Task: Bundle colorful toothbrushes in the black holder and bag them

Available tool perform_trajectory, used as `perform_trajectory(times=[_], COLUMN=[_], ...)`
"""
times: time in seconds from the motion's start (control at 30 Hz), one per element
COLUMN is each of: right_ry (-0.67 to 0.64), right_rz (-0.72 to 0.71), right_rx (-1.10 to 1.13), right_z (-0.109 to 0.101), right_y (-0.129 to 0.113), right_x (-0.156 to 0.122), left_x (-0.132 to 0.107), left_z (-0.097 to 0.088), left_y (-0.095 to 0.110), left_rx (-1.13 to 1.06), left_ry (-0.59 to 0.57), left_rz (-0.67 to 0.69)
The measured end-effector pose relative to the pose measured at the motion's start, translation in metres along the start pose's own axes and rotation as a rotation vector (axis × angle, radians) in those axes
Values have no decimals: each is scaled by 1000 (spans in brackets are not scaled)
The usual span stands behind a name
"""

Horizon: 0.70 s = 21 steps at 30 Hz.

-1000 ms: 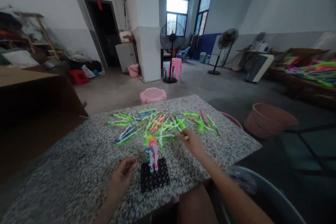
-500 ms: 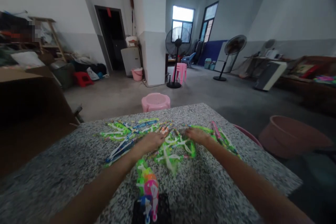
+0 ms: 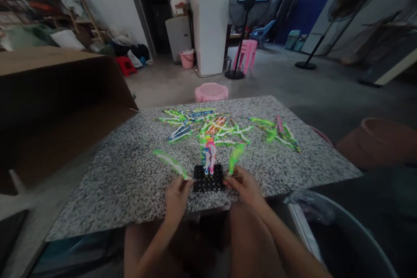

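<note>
Pinching green strips (image 3: 171,161) (one each), left fingers (image 3: 179,182) and right fingers (image 3: 240,175) flank a block (image 3: 208,186).

The hands (image 3: 177,193) each hold 1 green strip (image 3: 171,162).

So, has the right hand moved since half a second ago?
Yes, it has drawn back. Judged against the black tray, the right hand has come from the scattered strips to the tray's right side, now holding a green strip.
</note>
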State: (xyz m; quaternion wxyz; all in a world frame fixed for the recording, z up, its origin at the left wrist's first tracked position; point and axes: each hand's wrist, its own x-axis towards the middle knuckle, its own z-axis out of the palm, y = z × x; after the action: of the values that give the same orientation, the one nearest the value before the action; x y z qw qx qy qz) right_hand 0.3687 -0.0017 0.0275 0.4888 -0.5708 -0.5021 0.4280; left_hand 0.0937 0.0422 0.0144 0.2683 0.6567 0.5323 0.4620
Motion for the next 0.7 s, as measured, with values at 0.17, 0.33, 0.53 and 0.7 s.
perform_trajectory(times=[0.17, 0.33, 0.53, 0.7], right_ry=[138, 188, 179, 126], right_rz=[-126, -211, -159, -61], right_rx=[-57, -332, -511, -705], right_z=[58, 64, 64, 68], right_y=[-3, -11, -22, -38], right_x=[-9, -7, -6, -1], left_x=[-20, -7, -11, -10], left_z=[43, 42, 47, 46], left_y=[17, 18, 12, 13], left_rx=[2, 189, 247, 276], left_ry=[-109, -190, -145, -175], left_rz=[204, 341, 430, 448])
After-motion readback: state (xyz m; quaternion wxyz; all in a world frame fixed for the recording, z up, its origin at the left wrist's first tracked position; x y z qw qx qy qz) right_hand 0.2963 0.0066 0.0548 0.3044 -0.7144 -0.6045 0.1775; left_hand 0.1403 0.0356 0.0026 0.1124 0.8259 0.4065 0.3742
